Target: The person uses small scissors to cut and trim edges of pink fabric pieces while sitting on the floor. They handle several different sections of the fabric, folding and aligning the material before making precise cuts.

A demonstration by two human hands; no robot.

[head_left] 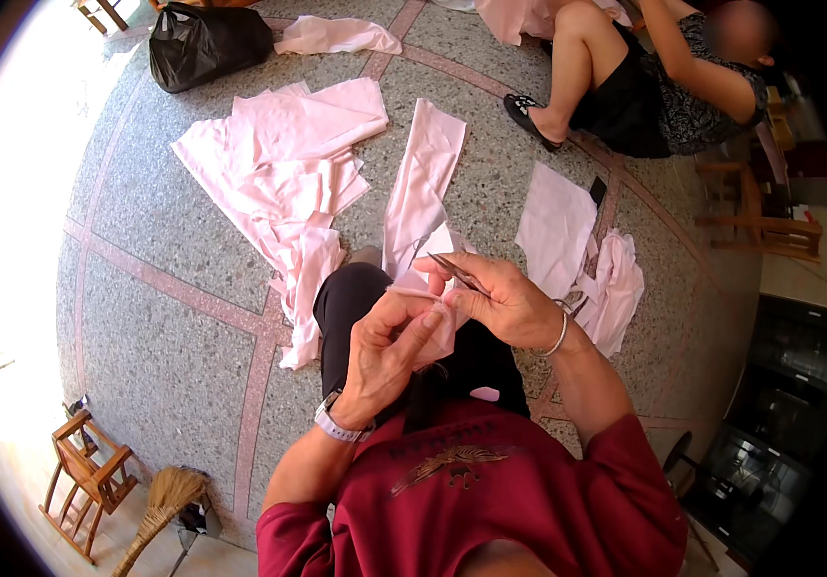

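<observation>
Above my lap, my left hand [385,337] pinches the edge of a pale pink cloth [440,341] between thumb and fingers. My right hand [514,303] is close beside it, its fingertips closed on the same cloth. A small dark pointed metal tool [460,274], looking like thread snips, lies in the right fingers with its tip toward the upper left. Part of the cloth is hidden behind my hands. Beyond my knees, a long pink strip [423,173] stretches away across the floor; whether it joins the held cloth I cannot tell.
A heap of pink cloth [288,163] lies to the left, and more pink pieces [558,226] to the right. A black plastic bag [207,46] stands at the far left. Another person [664,87] sits at the far right. A small wooden chair [91,471] and a broom [168,500] are at the near left.
</observation>
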